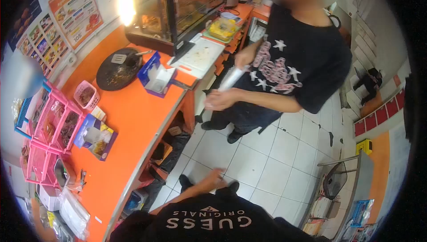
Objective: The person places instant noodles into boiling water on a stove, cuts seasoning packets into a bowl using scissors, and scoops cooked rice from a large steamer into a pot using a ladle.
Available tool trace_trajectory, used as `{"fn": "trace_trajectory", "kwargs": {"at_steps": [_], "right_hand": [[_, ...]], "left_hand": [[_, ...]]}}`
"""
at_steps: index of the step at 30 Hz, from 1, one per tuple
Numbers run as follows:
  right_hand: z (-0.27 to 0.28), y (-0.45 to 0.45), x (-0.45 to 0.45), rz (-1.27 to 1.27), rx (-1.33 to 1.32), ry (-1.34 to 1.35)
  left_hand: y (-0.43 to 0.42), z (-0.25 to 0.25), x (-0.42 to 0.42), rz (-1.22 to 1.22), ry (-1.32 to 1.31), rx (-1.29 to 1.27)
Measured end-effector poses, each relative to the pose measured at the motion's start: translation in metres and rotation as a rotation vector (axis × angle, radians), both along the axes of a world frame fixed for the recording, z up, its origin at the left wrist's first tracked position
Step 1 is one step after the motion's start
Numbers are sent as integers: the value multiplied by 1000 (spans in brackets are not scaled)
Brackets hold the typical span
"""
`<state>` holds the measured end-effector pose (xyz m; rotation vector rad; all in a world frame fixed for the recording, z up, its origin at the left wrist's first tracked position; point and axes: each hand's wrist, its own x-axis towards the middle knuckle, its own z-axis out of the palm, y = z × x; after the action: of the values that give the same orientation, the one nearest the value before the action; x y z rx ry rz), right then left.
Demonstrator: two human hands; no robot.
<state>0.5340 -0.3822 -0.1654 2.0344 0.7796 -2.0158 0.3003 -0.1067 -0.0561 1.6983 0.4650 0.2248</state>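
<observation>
My left hand [214, 180] is held low in front of my black shirt [209, 222], above the white tiled floor. Its fingers look loosely apart and nothing shows in them, though the hand is small and a little blurred. It touches nothing; my dark shoes show just beside and below it. My right hand is out of view. Across from me stands a person in a black shirt with stars [280, 64], holding a long white plastic-looking item [232, 78] between both hands.
Left is an orange counter [138, 117] with a blue open box [155, 75], another open box [95, 137], a round dark board [118, 71], a pink basket [86, 95] and pink racks [49, 131]. Behind stand a lit glass display case [178, 11] and a white cutting board [202, 55].
</observation>
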Motion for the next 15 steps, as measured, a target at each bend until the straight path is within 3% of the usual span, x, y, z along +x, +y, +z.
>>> {"fn": "trace_trajectory", "kwargs": {"at_steps": [3, 5, 7, 8, 9, 10, 11, 12, 13, 14, 15], "right_hand": [[-5, -85, 41, -329, 50, -71], [-14, -129, 68, -530, 134, -97], [-24, -165, 94, -746, 230, -79], [-26, -179, 105, -876, 278, -42], [-30, -186, 120, -1042, 335, 54], [-36, -189, 139, -1237, 396, 224], [-43, -186, 161, -1451, 449, 435], [-39, -175, 184, -1567, 487, 580], [-35, -161, 215, -1583, 512, 571], [-6, -142, 246, -1523, 522, 415], [30, -118, 279, -1453, 530, 258]], "left_hand": [[-65, -89, 90, -530, 14, 131], [-81, -93, 135, -760, 226, 219], [-79, -164, 163, -556, 259, 114], [-77, -240, 159, -401, 166, 74], [-62, -266, 150, -407, -82, 801], [-55, -286, 124, -232, 125, 614], [-45, -258, 121, -688, 536, 892], [-40, -262, 93, -533, 568, 799], [-39, -263, 58, -309, 188, 701], [-23, -262, 47, -564, 801, 439], [-14, -253, 41, -539, 1073, 295]]}}
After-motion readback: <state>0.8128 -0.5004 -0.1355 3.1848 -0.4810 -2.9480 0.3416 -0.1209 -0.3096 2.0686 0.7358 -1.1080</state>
